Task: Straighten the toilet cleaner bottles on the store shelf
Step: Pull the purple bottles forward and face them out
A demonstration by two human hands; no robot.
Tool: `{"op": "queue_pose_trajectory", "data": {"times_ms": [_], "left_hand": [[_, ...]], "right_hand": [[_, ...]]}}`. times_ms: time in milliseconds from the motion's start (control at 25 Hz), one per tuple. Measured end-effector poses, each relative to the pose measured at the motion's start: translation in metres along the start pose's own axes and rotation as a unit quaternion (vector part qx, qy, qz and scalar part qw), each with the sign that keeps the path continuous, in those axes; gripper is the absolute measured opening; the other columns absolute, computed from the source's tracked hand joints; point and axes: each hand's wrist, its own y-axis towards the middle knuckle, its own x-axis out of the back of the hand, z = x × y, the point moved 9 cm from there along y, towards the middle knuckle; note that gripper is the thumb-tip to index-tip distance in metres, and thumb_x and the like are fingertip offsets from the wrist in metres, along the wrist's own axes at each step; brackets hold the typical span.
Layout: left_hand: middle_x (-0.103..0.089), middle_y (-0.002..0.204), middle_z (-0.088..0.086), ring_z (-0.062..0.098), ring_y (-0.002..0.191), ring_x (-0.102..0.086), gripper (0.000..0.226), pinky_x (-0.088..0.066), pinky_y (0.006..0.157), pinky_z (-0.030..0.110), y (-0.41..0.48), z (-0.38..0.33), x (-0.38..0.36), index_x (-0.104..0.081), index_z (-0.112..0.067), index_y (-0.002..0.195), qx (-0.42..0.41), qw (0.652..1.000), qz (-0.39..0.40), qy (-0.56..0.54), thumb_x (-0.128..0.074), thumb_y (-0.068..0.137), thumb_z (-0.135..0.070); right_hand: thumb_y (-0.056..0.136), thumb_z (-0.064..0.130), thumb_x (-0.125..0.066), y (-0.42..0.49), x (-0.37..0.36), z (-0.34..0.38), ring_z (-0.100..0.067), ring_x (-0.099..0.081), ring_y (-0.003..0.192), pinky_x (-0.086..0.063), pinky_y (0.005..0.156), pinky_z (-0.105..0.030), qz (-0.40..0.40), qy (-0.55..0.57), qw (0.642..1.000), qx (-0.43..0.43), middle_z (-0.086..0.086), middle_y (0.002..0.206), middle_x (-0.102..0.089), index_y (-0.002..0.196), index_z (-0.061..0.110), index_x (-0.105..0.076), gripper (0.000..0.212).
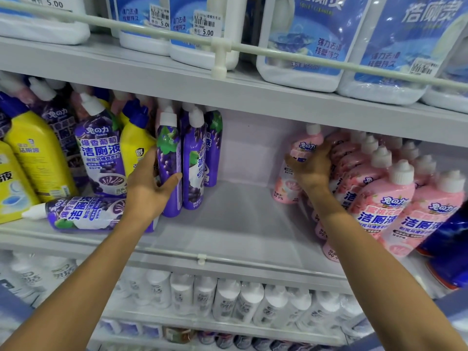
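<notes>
On the middle shelf (235,224), my left hand (149,188) wraps around an upright purple grape bottle (168,153) with a white cap. Two more purple bottles (195,158) stand just right of it, turned sideways. Another purple bottle (86,215) lies flat at the shelf's front left, cap pointing left. My right hand (312,168) grips a pink bottle (301,148) at the left end of a leaning row of pink bottles (379,198). The fingers hide part of each label.
Yellow bottles (33,153) with blue caps crowd the left of the shelf. Large white-and-blue jugs (304,41) stand on the shelf above behind a rail (220,44). White bottles (228,297) fill the shelf below. A bare gap lies between the purple and pink groups.
</notes>
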Motion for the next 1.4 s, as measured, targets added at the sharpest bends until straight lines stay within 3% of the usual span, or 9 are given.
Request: {"op": "queue_pose_trajectory", "data": {"times_ms": [80, 240, 440, 520, 680, 800, 1000, 1280, 1400], "left_hand": [[-0.068, 0.113, -0.007, 0.008, 0.099, -0.066, 0.042, -0.054, 0.088, 0.028, 0.0, 0.0, -0.001, -0.053, -0.027, 0.123, 0.006, 1.0, 0.005, -0.013, -0.075, 0.088, -0.025], [-0.069, 0.11, -0.014, -0.005, 0.098, -0.065, 0.044, -0.055, 0.088, 0.025, -0.002, -0.002, -0.002, -0.053, -0.032, 0.123, 0.019, 0.999, 0.001, -0.034, -0.076, 0.088, -0.02], [-0.067, 0.097, -0.027, -0.016, 0.089, -0.062, 0.043, -0.054, 0.083, 0.02, 0.0, -0.009, 0.002, -0.053, -0.031, 0.118, 0.04, 0.999, -0.027, -0.023, -0.079, 0.085, -0.021], [-0.065, 0.1, -0.024, -0.01, 0.087, -0.063, 0.046, -0.051, 0.08, 0.019, 0.004, -0.019, 0.007, -0.054, -0.03, 0.119, 0.03, 0.998, -0.053, -0.015, -0.081, 0.082, -0.025], [-0.065, 0.104, -0.011, 0.014, 0.095, -0.063, 0.051, -0.051, 0.083, 0.028, 0.016, -0.022, 0.012, -0.057, -0.019, 0.127, 0.044, 0.997, -0.061, 0.022, -0.082, 0.082, -0.028], [-0.064, 0.102, -0.01, 0.012, 0.094, -0.061, 0.045, -0.051, 0.084, 0.03, 0.019, -0.017, 0.015, -0.06, -0.018, 0.123, 0.058, 0.997, -0.043, 0.02, -0.081, 0.084, -0.029], [-0.069, 0.105, -0.007, -0.015, 0.088, -0.061, 0.04, -0.053, 0.078, 0.022, 0.02, -0.014, 0.011, -0.061, -0.017, 0.12, 0.059, 0.998, -0.008, -0.02, -0.08, 0.085, -0.024], [-0.072, 0.113, -0.011, 0.004, 0.103, -0.07, 0.045, -0.057, 0.086, 0.023, 0.025, -0.026, -0.033, -0.059, -0.017, 0.128, 0.048, 0.987, 0.103, -0.117, -0.076, 0.087, -0.009], [-0.073, 0.114, -0.005, 0.009, 0.098, -0.071, 0.044, -0.06, 0.088, 0.035, 0.026, -0.04, -0.061, -0.059, -0.016, 0.125, 0.03, 0.985, 0.126, -0.114, -0.078, 0.086, -0.014]], "right_hand": [[0.077, 0.031, -0.087, 0.0, 0.001, -0.001, -0.033, -0.064, 0.114, -0.045, 0.086, -0.025, 0.007, 0.005, 1.0, -0.003, -0.018, 0.13, -0.061, 0.142, 0.0, -0.03, 0.092], [0.074, 0.037, -0.088, -0.004, 0.005, 0.003, -0.036, -0.057, 0.125, -0.047, 0.106, -0.039, 0.012, 0.017, 1.0, 0.012, -0.02, 0.138, -0.054, 0.15, -0.001, -0.024, 0.106], [0.078, 0.03, -0.082, -0.057, 0.042, 0.064, -0.043, -0.047, 0.128, -0.036, 0.111, -0.042, -0.134, 0.025, 0.972, 0.191, -0.028, 0.137, -0.05, 0.139, -0.008, -0.042, 0.083], [0.081, 0.031, -0.081, -0.09, 0.013, 0.092, -0.035, -0.05, 0.129, -0.042, 0.11, -0.042, -0.067, 0.09, 0.961, 0.254, -0.02, 0.14, -0.05, 0.143, -0.002, -0.043, 0.08], [0.075, 0.038, -0.088, -0.136, -0.103, 0.14, -0.021, -0.059, 0.121, -0.053, 0.101, -0.04, 0.236, 0.187, 0.932, 0.203, -0.003, 0.139, -0.056, 0.145, 0.018, -0.045, 0.085], [0.075, 0.037, -0.087, -0.143, -0.139, 0.158, -0.018, -0.064, 0.115, -0.055, 0.098, -0.036, 0.256, 0.192, 0.925, 0.206, 0.0, 0.13, -0.066, 0.143, 0.022, -0.046, 0.081], [0.078, 0.018, -0.082, -0.137, -0.142, 0.153, -0.019, -0.069, 0.101, -0.058, 0.092, -0.033, 0.278, 0.194, 0.92, 0.196, -0.005, 0.118, -0.072, 0.138, 0.017, -0.052, 0.067], [0.081, 0.008, -0.08, -0.112, -0.106, 0.109, 0.011, -0.065, 0.086, -0.049, 0.078, -0.006, 0.32, 0.176, 0.913, 0.183, 0.008, 0.108, -0.071, 0.14, 0.017, -0.052, 0.066], [0.08, 0.009, -0.081, -0.093, -0.089, 0.086, 0.012, -0.065, 0.08, -0.049, 0.076, -0.008, 0.292, 0.168, 0.927, 0.163, 0.016, 0.101, -0.07, 0.139, 0.017, -0.052, 0.066]]}}
